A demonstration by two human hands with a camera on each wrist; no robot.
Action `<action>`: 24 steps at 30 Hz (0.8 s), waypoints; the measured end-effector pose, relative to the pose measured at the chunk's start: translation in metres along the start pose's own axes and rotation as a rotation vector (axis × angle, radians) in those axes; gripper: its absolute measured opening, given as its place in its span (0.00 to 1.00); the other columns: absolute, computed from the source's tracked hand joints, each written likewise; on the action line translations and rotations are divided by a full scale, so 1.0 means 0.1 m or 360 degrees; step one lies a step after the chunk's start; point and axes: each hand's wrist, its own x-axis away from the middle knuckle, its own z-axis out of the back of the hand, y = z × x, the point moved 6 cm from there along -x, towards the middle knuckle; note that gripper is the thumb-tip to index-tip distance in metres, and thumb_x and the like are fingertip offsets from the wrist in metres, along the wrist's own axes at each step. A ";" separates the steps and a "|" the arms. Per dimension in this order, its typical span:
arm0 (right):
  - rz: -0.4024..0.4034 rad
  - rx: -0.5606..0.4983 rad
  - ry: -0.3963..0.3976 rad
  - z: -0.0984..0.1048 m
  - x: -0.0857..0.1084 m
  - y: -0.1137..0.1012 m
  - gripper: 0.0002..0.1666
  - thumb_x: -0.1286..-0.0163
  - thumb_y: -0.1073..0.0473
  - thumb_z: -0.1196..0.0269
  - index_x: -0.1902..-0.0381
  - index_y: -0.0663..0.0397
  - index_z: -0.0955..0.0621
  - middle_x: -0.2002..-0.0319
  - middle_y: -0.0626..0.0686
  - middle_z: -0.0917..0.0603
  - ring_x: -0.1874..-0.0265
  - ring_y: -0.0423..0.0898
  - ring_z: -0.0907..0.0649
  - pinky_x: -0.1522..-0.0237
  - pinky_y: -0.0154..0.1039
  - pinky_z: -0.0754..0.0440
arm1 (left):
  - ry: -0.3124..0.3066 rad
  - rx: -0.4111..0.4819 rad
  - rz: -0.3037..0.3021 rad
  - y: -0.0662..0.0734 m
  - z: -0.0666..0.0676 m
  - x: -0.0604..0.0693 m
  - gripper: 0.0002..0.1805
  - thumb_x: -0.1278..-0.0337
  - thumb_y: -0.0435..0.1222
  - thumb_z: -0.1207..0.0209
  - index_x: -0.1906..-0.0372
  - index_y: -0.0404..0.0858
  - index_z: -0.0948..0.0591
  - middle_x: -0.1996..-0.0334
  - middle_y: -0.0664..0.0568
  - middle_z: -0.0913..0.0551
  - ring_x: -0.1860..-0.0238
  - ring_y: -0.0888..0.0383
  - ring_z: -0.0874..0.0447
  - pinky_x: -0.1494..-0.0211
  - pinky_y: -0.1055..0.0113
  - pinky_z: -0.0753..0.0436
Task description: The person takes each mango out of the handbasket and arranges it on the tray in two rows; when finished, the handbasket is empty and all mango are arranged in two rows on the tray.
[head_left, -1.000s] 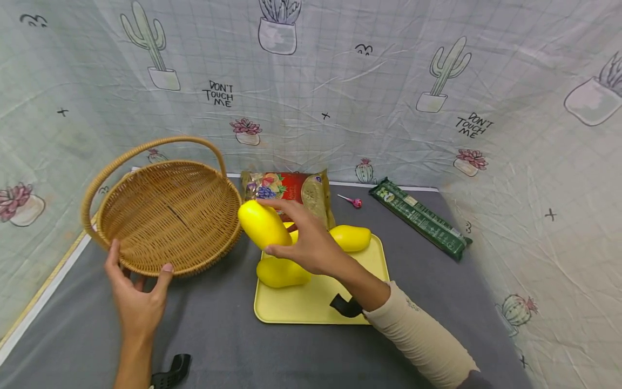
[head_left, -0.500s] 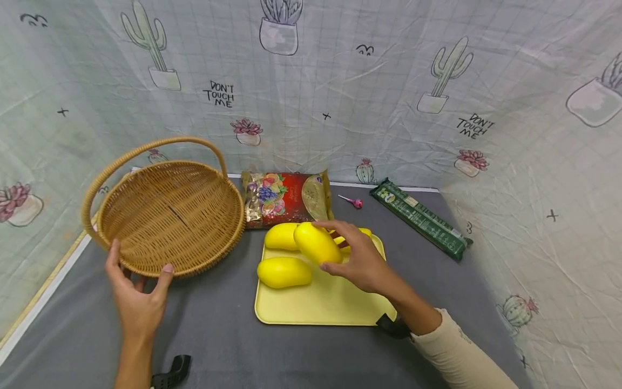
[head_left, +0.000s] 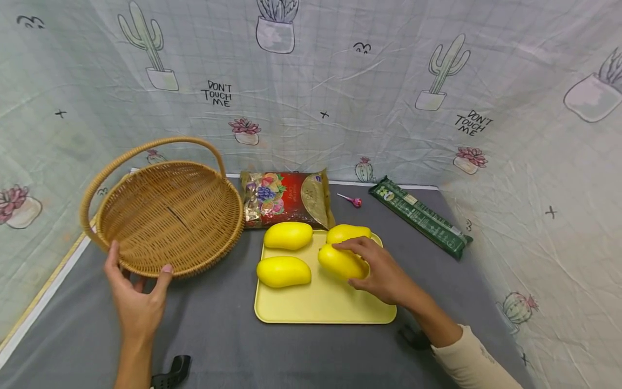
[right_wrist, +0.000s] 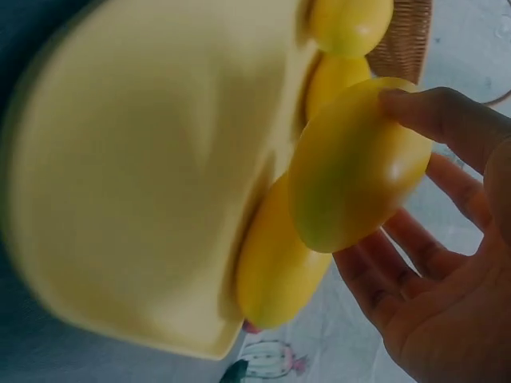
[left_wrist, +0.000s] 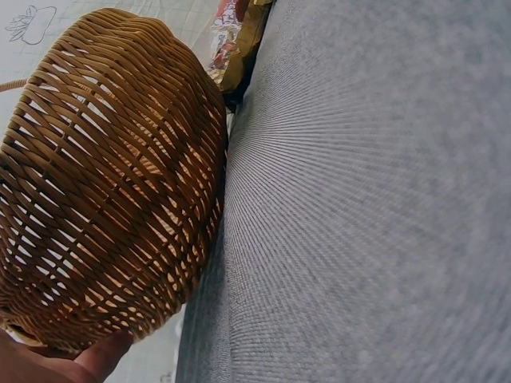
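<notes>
In the head view, my left hand [head_left: 138,305] grips the near rim of a wicker basket [head_left: 170,216], its thumb over the rim and fingers underneath. The basket tilts toward me with its arched handle up. My right hand [head_left: 384,270] pinches a yellow mango [head_left: 342,263] above the right side of a pale yellow tray [head_left: 325,308]. In the right wrist view this mango [right_wrist: 359,167] sits between thumb and fingers. Another mango [head_left: 347,233] lies just behind it. Two more, a back mango [head_left: 288,236] and a front mango [head_left: 284,272], lie on the tray's left side.
Behind the tray lies a red and gold candy bag [head_left: 286,200]. A small lollipop [head_left: 356,202] lies to its right, then a long green packet [head_left: 420,216]. A printed cloth wall [head_left: 316,140] closes off the back of the grey table [head_left: 218,340].
My right hand has carried the mango rightward and down, from beside the basket to over the tray's right side. The left hand and basket stay in place.
</notes>
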 end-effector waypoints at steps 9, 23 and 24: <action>0.0065 0.0117 -0.0028 -0.14 0.03 0.11 0.44 0.42 0.66 0.20 0.28 0.39 0.19 0.35 0.50 0.19 0.35 0.53 0.22 0.37 0.57 0.20 | 0.0002 -0.0019 0.0006 0.00 0.00 -0.02 0.55 0.39 0.25 0.33 0.14 0.52 0.49 0.16 0.50 0.46 0.21 0.48 0.40 0.25 0.55 0.32; 0.0032 0.0092 0.0074 -0.12 0.06 0.13 0.39 0.43 0.62 0.18 0.33 0.44 0.16 0.34 0.52 0.16 0.34 0.57 0.20 0.33 0.65 0.25 | 0.0013 -0.0120 0.0149 0.02 0.06 -0.16 0.50 0.33 0.32 0.33 0.14 0.54 0.47 0.20 0.47 0.39 0.26 0.51 0.35 0.30 0.64 0.28; 0.0032 0.0079 0.0102 -0.09 0.07 0.13 0.38 0.43 0.61 0.18 0.33 0.45 0.16 0.34 0.52 0.16 0.34 0.57 0.20 0.31 0.66 0.27 | 0.0011 -0.0138 0.0162 0.03 0.06 -0.17 0.50 0.33 0.33 0.33 0.14 0.55 0.47 0.20 0.47 0.39 0.27 0.50 0.34 0.31 0.65 0.27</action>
